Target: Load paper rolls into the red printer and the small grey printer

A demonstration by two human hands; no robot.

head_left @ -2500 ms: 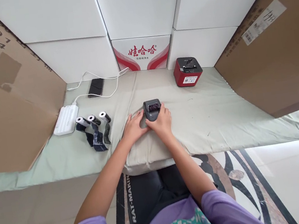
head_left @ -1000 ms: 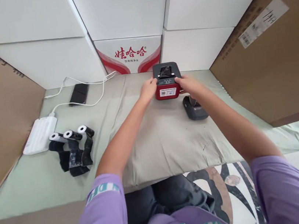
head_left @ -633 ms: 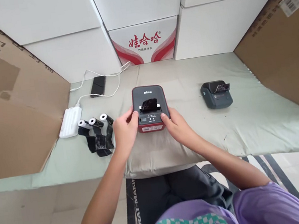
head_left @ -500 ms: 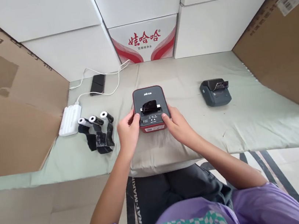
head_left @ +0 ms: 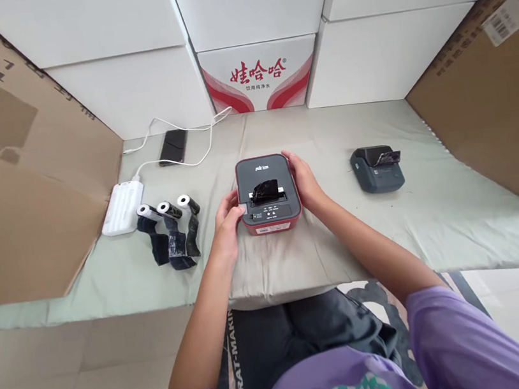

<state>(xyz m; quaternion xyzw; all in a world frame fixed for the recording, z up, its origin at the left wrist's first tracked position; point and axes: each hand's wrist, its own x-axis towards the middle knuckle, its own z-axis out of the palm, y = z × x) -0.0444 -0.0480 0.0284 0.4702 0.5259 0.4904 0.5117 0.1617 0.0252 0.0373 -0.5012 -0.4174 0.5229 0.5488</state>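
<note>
A black and red label printer (head_left: 262, 168) sits on the cloth-covered table in front of me. Crumpled black film (head_left: 266, 190) sticks up from the slot in its top. My left hand (head_left: 228, 221) grips the printer's lower left side, thumb at the corner of the top edge. On the opposite side my right hand (head_left: 304, 180) lies along the upper right wall, fingertips at the far corner; its thumb is hard to see. To the left lie three small rolls (head_left: 166, 209) with dark strips trailing from them.
A dark portable printer (head_left: 377, 169) stands at the right. At the left are a white power bank (head_left: 123, 207), a white cable (head_left: 208, 140) and a black phone (head_left: 173, 147). White boxes (head_left: 129, 90) wall the back; cardboard (head_left: 48, 205) stands at both sides.
My right hand has slid from the printer's front right corner up to its far right side, its thumb off the top. My left hand stays at the left side. The view has shifted slightly.
</note>
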